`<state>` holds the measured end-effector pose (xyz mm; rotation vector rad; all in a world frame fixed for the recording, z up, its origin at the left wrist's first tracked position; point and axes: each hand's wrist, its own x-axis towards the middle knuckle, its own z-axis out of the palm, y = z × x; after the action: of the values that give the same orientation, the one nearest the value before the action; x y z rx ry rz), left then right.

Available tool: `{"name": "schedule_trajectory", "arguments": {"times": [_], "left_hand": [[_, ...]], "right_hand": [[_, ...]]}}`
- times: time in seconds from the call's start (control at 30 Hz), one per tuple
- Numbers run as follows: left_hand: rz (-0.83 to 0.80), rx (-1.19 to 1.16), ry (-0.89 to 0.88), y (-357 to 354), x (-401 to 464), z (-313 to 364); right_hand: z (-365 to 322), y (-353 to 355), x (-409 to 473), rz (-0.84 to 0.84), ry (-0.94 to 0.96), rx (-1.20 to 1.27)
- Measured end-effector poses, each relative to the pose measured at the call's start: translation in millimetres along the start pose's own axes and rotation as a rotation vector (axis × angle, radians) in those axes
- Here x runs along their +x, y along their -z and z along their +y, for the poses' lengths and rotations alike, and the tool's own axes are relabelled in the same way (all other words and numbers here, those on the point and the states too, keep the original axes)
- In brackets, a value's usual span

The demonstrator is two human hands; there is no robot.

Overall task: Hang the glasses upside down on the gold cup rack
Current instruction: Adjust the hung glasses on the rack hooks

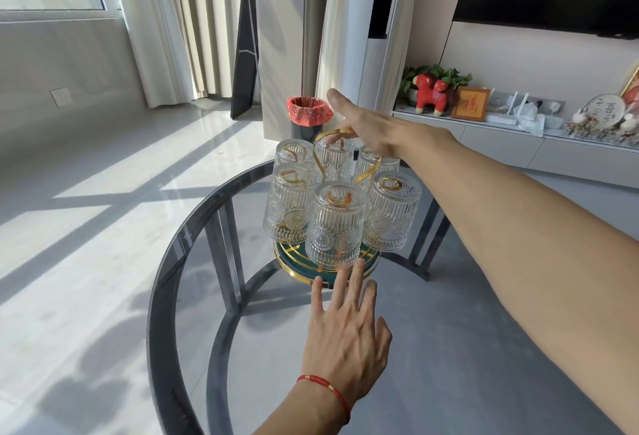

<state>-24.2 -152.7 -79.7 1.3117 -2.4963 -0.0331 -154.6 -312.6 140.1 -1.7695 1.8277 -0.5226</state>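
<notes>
Round glass table [179,248] w/ dark rim, centre of view. On it the gold cup rack [326,263], green base w/ gold trim. Six ribbed glasses [334,223] hang upside down on its gold hooks, all pegs around the stem filled, glasses touching or just beside each other.

Left hand [345,334], red string bracelet [326,388] at wrist, palm down over the table, fingers spread apart, tips at the rack base rim, gripping nothing.

Right hand [366,123] reaches over the top, fingers curled on the rack's gold loop handle [333,134]; thumb sticks out, free.

Behind: bin [308,116] w/ red bag liner on floor.
</notes>
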Motion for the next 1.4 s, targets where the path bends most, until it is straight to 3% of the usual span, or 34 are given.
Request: {"name": "schedule_trajectory", "arguments": {"times": [0.8, 1.0, 1.17, 1.4], "left_hand": [[-0.026, 0.0, 0.002, 5.5, 0.2, 2.0], [-0.042, -0.009, 0.002, 7.0, 0.7, 2.4], [-0.061, -0.013, -0.001, 8.1, 0.7, 3.4], [-0.053, -0.02, -0.003, 9.3, 0.2, 2.1]], "right_hand": [[-3.7, -2.9, 7.9, 0.009, 0.025, -0.036], [2.0, 8.2, 8.3, 0.135, 0.077, -0.069], [-0.1, 6.4, 5.2, 0.029, -0.003, -0.137], [-3.6, 3.5, 0.7, 0.033, 0.003, -0.124]]}}
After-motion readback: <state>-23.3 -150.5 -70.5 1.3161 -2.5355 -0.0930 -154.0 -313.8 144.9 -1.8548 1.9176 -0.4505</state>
